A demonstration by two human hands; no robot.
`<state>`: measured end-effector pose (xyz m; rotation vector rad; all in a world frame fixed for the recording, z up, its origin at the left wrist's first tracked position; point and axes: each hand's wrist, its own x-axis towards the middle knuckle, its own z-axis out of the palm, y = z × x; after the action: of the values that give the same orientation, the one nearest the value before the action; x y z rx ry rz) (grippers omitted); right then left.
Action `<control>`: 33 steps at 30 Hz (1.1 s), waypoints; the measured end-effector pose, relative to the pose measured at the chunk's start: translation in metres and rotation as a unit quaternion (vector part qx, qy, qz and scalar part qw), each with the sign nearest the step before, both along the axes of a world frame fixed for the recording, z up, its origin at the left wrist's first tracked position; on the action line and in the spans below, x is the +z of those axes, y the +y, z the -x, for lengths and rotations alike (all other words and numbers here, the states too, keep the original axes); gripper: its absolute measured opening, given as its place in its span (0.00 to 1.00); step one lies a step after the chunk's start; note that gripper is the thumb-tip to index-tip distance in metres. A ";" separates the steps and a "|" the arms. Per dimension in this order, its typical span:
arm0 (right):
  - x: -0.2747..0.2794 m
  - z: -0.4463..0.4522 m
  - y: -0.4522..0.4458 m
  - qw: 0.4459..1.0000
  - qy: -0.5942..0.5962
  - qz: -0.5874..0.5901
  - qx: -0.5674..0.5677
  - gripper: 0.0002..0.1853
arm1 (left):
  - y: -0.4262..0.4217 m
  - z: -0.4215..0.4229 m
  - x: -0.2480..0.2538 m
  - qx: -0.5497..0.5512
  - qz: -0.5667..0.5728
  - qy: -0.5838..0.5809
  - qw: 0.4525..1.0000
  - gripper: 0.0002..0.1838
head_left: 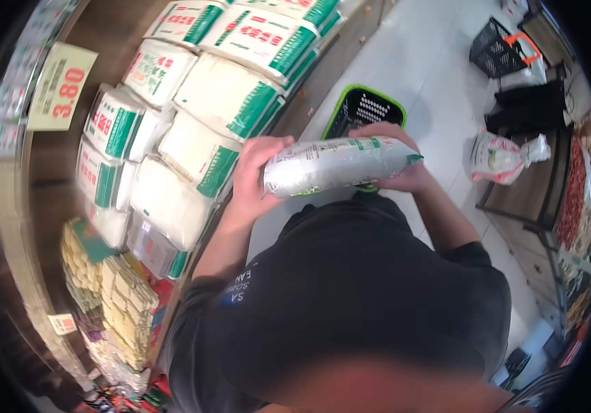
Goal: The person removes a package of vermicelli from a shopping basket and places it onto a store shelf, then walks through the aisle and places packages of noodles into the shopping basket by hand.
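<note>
The left hand (246, 173) was curled round one end of a shiny plastic package (340, 165), thumb toward the body. The right hand (409, 172) was wrapped about the other end, its fingers over the far edge; how much of its palm touched, I could not tell. Both hands were closed only as far as the package's thickness allowed, and it lay nearly level between them in front of the chest.

The film looked slick and creased, so the likeliest trouble was a slip: if one hand eased off first, that end would probably dip and the package could slide out. Squeezing hard at the ends might split a seam — a guess from the wrinkles.

Beyond and below, partly hidden by the package, stood a black basket with a green rim (372, 108); with its opening partly covered, a misjudged lowering could catch the rim. To the left, white packs (223, 93) were stacked on a shelf close by the left arm — a stray elbow might knock one loose.
</note>
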<state>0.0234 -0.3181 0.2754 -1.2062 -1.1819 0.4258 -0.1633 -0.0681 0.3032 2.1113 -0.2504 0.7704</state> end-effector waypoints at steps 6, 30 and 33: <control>-0.019 0.132 0.077 0.924 0.337 0.170 0.058 0.32 | -0.002 0.148 -0.006 0.123 0.439 0.122 0.882 0.31; 0.069 0.108 0.169 0.855 0.367 0.107 0.352 0.45 | 0.047 0.189 0.033 0.184 0.634 -0.015 0.751 0.26; 0.084 0.087 0.165 0.869 0.368 0.072 0.322 0.51 | 0.060 0.159 0.049 0.172 0.600 -0.003 0.781 0.29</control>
<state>-0.0636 -0.1532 0.3591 -0.6135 -0.8424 1.3675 -0.3222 -0.0084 0.3526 0.9075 0.5409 0.8123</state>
